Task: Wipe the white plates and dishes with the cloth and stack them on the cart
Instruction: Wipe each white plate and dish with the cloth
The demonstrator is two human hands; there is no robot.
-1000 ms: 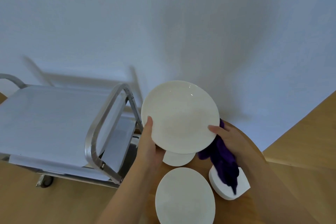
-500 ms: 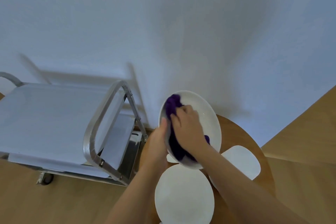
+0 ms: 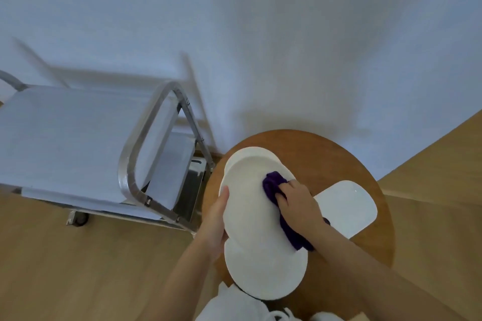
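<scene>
**Plate held over the round table, cloth working across it**

The person is standing at a small round wooden table (image 3: 339, 161) that is sitting close to the white wall. The left hand (image 3: 215, 221) is gripping the near-left rim of a white plate (image 3: 247, 190), thumb lying up along its edge and the fingers going out of sight beneath. The plate is being held tilted above the table, its far edge reaching toward the wall side. The right hand (image 3: 297, 203) is curling round a purple cloth (image 3: 272, 182) and pressing it onto the plate's face, a little right of the middle; the cloth's loose end is trailing down under the wrist and off the plate's right edge.

Below the held plate, a second white plate (image 3: 263, 273) is lying flat at the table's near edge, partly overlapped from above. A white squarish dish (image 3: 347, 206) is sitting on the table's right side, just beside the right wrist, with bare wood showing beyond it toward the rim.

To the left, the steel cart (image 3: 146, 164) is standing just beside the table, its tubular handle facing the plates. Its top shelf (image 3: 65, 138) is lying bare and wide, and a caster is resting on the wooden floor (image 3: 78, 268), which is stretching out open toward the near left.
</scene>
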